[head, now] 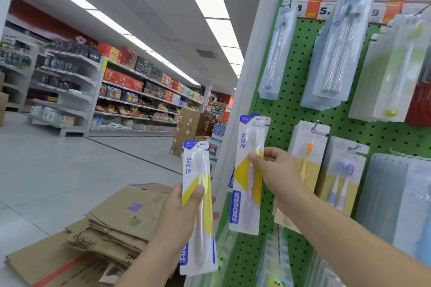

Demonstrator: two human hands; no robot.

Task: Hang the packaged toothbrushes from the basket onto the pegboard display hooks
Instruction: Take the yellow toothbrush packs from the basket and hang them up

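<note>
We judge the job midway: our right hand (275, 170) pinches one toothbrush pack (248, 170) at the pegboard (286, 105), while our left hand (184, 212), lower and beside it, grips spare packs (198, 207) not yet hung.

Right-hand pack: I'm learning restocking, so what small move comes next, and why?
Probably seat the pack fully on its hook: the right hand pinches it against the pegboard, with same-brand packs behind. I can't see whether its hole is on the hook.
</note>
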